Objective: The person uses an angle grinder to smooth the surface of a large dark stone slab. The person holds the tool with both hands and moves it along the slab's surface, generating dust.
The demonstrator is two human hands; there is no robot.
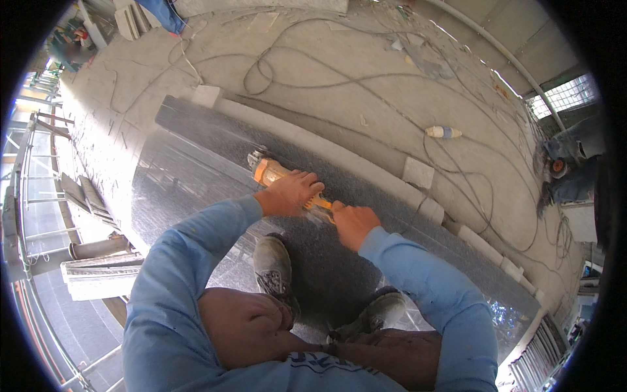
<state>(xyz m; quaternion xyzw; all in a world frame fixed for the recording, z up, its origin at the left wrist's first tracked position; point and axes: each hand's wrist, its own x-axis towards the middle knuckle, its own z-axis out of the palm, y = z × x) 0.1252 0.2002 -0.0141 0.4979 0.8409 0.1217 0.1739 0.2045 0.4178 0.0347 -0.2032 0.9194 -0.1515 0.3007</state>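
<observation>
An orange angle grinder point(271, 171) is in both my hands, over a long dark stone slab point(215, 134). My left hand point(292, 193) is wrapped round the grinder's body just behind its head. Farther back, my right hand point(354, 223) grips the rear end. The grinder's metal head points to the far left, close to the slab's surface. A pale streak, like dust or spray, runs from it along the stone. Whether the disc touches the slab I cannot tell.
Pale stone strips point(333, 153) line the slab's far side. Cables point(353, 81) loop over the dusty floor, with a cable connector point(443, 132) among them. Another person's legs point(575, 163) are at the far right. My shoes point(273, 264) rest on stone. Metal railings point(23, 215) stand left.
</observation>
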